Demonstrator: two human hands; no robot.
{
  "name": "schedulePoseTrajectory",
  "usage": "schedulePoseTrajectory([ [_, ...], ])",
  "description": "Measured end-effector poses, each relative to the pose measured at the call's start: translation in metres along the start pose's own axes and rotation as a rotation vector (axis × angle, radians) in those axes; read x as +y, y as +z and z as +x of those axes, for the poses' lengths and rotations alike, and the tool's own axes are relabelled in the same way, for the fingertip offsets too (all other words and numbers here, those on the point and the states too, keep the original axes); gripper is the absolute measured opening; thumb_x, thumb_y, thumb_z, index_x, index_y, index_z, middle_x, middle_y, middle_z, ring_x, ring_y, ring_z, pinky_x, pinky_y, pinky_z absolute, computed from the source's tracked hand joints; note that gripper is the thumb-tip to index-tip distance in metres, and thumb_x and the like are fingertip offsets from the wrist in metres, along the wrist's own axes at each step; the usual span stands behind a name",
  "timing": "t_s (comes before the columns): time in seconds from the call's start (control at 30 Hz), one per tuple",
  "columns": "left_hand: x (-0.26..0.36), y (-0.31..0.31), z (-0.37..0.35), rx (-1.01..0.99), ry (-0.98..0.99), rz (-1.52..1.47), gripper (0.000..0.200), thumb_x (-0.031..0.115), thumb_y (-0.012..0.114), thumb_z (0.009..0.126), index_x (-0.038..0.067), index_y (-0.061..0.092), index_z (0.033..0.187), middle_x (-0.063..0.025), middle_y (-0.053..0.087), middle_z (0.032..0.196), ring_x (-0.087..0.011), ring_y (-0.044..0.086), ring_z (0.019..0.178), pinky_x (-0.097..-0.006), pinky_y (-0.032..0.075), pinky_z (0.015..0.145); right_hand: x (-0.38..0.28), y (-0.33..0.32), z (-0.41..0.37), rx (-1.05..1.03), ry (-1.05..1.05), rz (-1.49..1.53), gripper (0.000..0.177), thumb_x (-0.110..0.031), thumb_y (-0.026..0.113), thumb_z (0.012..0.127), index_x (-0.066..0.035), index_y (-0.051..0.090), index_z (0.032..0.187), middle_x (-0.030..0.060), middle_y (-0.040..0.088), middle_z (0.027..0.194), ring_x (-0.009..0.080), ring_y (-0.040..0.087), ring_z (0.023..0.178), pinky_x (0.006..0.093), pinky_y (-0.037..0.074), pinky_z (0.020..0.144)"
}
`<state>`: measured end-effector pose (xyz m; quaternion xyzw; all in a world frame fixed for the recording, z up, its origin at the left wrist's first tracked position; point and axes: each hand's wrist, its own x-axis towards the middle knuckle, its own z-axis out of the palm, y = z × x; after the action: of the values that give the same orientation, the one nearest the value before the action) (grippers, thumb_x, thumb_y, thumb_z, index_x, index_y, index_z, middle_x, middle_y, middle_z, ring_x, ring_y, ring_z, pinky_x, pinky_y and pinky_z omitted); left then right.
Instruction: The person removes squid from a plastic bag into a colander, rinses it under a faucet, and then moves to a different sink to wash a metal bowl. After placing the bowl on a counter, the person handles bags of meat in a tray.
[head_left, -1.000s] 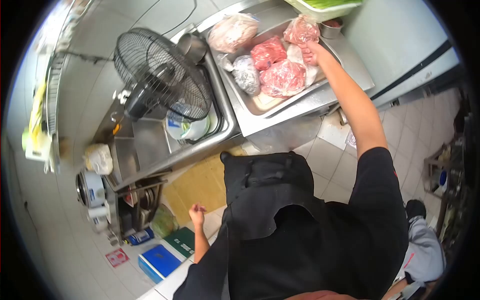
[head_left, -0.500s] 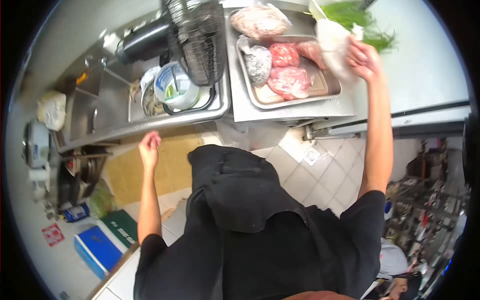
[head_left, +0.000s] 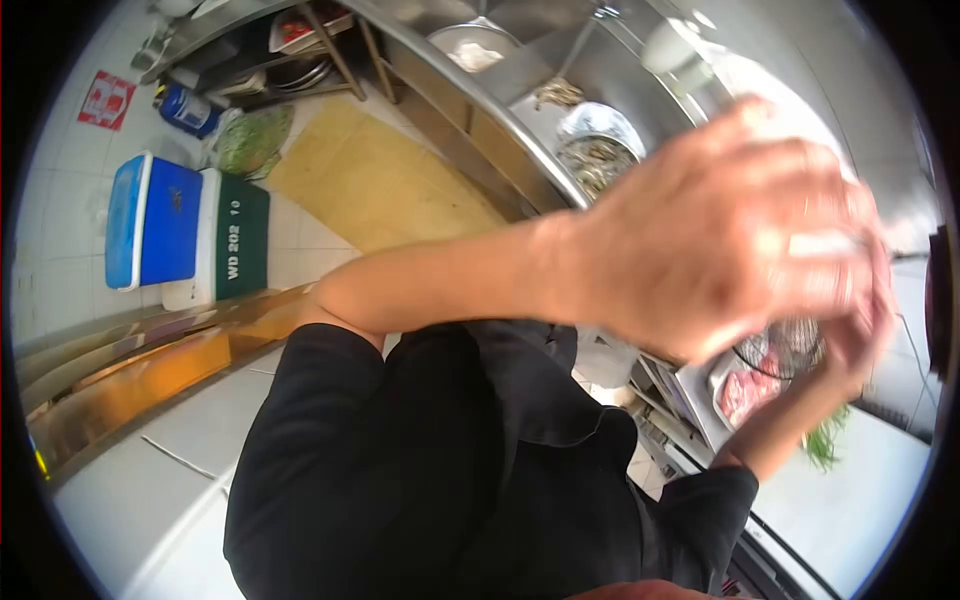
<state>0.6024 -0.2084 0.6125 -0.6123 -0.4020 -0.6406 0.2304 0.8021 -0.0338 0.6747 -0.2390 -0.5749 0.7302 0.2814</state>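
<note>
Because the left hand [head_left: 710,245] is blurred and covers much of the view, I cannot tell what its bent fingers hold, nor whether the right hand [head_left: 868,335], partly behind it, is closed. Beyond these 2 hands, a wire-caged fan [head_left: 798,343] partly hides the pinkish raw meat [head_left: 742,398], which lies apart from the fingers, near thin green stalks [head_left: 824,442]. Farther, smooth steel sink [head_left: 622,90] stands above a flat yellow sheet [head_left: 385,185]; past it are 1 blue box [head_left: 170,222] and 1 green panel [head_left: 244,235].
</note>
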Motion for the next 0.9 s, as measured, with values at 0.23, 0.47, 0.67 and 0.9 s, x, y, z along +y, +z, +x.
schedulePoseTrajectory([
  [0.23, -0.173, -0.15, -0.019, -0.698, -0.69, 0.328, 0.05, 0.013, 0.058, 0.067, 0.014, 0.049, 0.116, -0.0083, 0.058, 0.107, -0.0232, 0.053, 0.105, -0.0442, 0.043, 0.079, 0.156, 0.225, 0.192, -0.453, 0.209, -0.182, 0.017, -0.02, 0.054, 0.086, -0.006, 0.057, 0.093, -0.0065, 0.047, 0.065, 0.0024, 0.035, 0.053, 0.0176, 0.026, 0.048],
  [0.47, -0.345, -0.214, -0.039, -0.484, -0.511, 0.598, 0.051, 0.004, 0.06, 0.065, 0.007, 0.052, 0.115, -0.02, 0.049, 0.116, -0.0346, 0.049, 0.106, -0.0385, 0.042, 0.087, 0.236, 0.276, 0.342, -0.663, 0.27, -0.126, 0.016, -0.02, 0.054, 0.084, -0.007, 0.061, 0.088, -0.0029, 0.053, 0.064, 0.0056, 0.042, 0.051, 0.0203, 0.033, 0.048],
  [0.67, -0.502, -0.222, -0.058, -0.662, -0.437, 0.755, 0.028, 0.003, 0.055, 0.067, 0.006, 0.054, 0.095, -0.0152, 0.052, 0.095, -0.0366, 0.054, 0.085, -0.042, 0.045, 0.071, 0.345, 0.274, 0.463, -0.398, 0.326, 0.111, 0.016, -0.022, 0.053, 0.09, -0.009, 0.053, 0.08, -0.0083, 0.035, 0.05, 0.0017, 0.023, 0.042, 0.0202, 0.017, 0.042],
  [0.9, -0.619, -0.17, -0.128, -0.746, -0.431, 0.395, 0.017, 0.003, 0.055, 0.064, 0.01, 0.052, 0.079, -0.0097, 0.05, 0.074, -0.0337, 0.054, 0.062, -0.0416, 0.043, 0.052, 0.438, 0.304, 0.517, 0.164, 0.363, -0.177, 0.028, -0.027, 0.065, 0.079, -0.008, 0.056, 0.097, 0.0005, 0.053, 0.068, 0.0094, 0.047, 0.059, 0.0241, 0.035, 0.053],
])
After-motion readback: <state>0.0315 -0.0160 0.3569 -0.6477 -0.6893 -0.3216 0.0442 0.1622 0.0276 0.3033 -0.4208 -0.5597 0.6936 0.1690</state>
